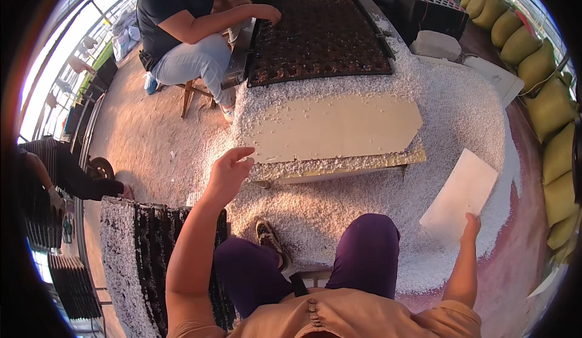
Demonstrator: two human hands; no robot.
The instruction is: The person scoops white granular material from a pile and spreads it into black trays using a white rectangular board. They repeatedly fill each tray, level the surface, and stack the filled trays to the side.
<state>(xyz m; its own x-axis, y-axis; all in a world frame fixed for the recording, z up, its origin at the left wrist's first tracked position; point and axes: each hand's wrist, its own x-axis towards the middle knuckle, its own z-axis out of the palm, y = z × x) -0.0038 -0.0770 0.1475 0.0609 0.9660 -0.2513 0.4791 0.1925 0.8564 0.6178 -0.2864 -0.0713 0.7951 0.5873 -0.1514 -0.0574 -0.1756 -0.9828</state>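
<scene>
My right hand [470, 225] grips the lower edge of a flat white rectangular board [461, 198], held out to the right above a spread of white granules [376, 205]. My left hand [229, 171] is raised at the near left corner of a low table with a pale board top [333, 126]; its fingers are apart and nothing is in them. White granules lie scattered along the table's edges. Beyond it, a black cell tray [321, 32] filled with dark soil lies at the table's far part.
A seated person [188, 35] reaches over the tray from the left. Black trays coated with granules [136, 259] stand on edge by my left arm. Green sacks [548, 102] line the right side. Another person [45, 174] is at far left. A grey block [435, 45] sits beyond the granules.
</scene>
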